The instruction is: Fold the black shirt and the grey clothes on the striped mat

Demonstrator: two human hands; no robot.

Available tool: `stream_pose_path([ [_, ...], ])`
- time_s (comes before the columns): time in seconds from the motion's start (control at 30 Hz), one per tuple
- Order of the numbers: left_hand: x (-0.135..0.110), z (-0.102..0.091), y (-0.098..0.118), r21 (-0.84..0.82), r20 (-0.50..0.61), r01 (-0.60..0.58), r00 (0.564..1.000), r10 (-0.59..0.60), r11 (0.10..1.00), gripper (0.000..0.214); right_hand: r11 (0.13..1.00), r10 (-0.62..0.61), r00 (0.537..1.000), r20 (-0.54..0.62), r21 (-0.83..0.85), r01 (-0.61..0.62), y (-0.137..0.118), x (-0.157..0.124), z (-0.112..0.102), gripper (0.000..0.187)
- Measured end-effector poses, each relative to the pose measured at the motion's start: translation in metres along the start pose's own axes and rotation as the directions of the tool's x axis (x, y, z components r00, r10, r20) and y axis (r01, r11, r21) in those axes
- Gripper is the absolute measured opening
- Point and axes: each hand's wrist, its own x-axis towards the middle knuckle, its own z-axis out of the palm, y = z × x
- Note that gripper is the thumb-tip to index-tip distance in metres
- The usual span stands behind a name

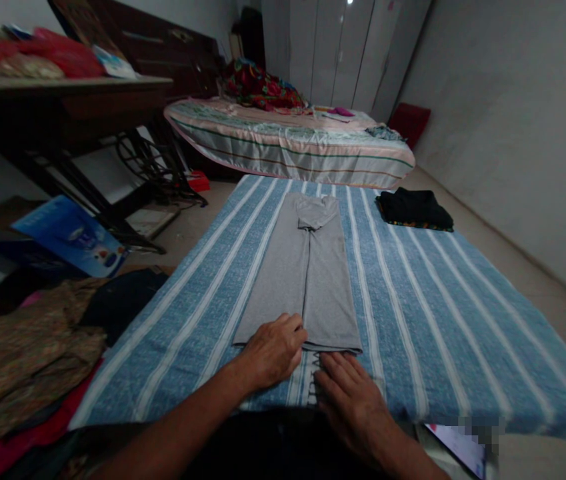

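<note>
A grey garment (307, 267), folded lengthwise into a long narrow strip, lies on a blue and white striped sheet (427, 300) spread on the floor. My left hand (275, 350) rests on the garment's near left corner, fingers curled down onto the cloth. Just below the garment's near hem, my right hand (350, 390) lies flat on the sheet with its fingers stretched out, fingertips at the hem.
A folded black garment (415, 208) lies at the sheet's far right. A heap of clothes (27, 353) is piled at the left. Behind stand a dark table (63, 100) with a treadle frame, a blue box (70, 235), and a low striped mattress (287, 137).
</note>
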Motion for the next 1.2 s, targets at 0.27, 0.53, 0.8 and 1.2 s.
stream_pose_path([
  [0.27, -0.003, -0.001, -0.001, -0.019, 0.023, -0.011, 1.0, 0.011, 1.0, 0.019, 0.962, -0.132, 0.99, -0.041, 0.237, 0.138, 0.006, -0.001, -0.011, 0.035],
  [0.53, -0.003, 0.001, 0.0, -0.014, -0.006, 0.006, 1.0, -0.006, 1.0, 0.017, 0.999, -0.014, 0.975, -0.22, -0.05, 0.003, 0.025, 0.039, 0.005, 0.028],
  [0.8, -0.009, 0.008, 0.004, -0.039, -0.062, 0.038, 0.997, -0.041, 0.999, 0.021, 0.994, -0.026, 0.995, -0.096, -0.104, 0.015, 0.022, 0.058, 0.027, 0.014],
  [1.2, -0.012, 0.022, 0.003, -0.028, -0.139, 0.045, 0.989, -0.048, 0.999, 0.019, 0.999, 0.043, 0.997, -0.066, 0.002, -0.043, 0.031, 0.06, 0.032, 0.018],
])
